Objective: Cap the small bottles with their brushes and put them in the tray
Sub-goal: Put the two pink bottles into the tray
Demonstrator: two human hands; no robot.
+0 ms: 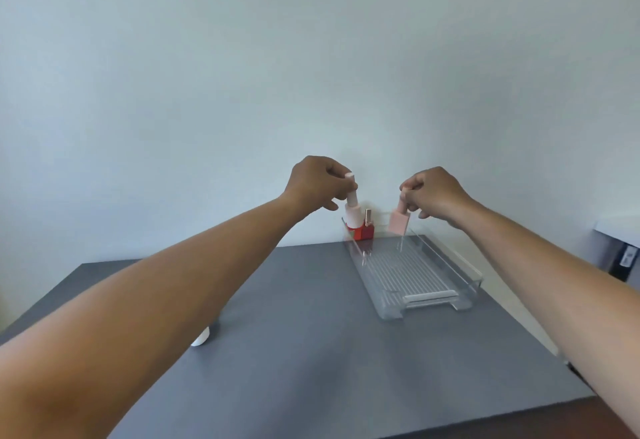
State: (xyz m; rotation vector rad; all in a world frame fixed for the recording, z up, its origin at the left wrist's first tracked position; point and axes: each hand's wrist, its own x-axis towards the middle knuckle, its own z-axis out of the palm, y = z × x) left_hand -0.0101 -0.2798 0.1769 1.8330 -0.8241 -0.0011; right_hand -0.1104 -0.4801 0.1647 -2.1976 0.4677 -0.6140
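A clear plastic tray [464,277] lies on the grey table, right of centre. A red bottle [364,231] with a rose-gold cap stands in the tray's far left corner. My left hand [317,184] grips the cap of a pale pink round bottle [353,215], held upright just above the tray's far left end, in front of the red bottle. My right hand [433,194] pinches the cap of a pink square bottle [398,222], which hangs over the tray's far end. A small white object [201,338] peeks out from under my left forearm.
The grey table [311,352] ends near the bottom right of the view. A plain wall stands right behind the tray. A white surface and a dark device [623,258] sit at the far right edge.
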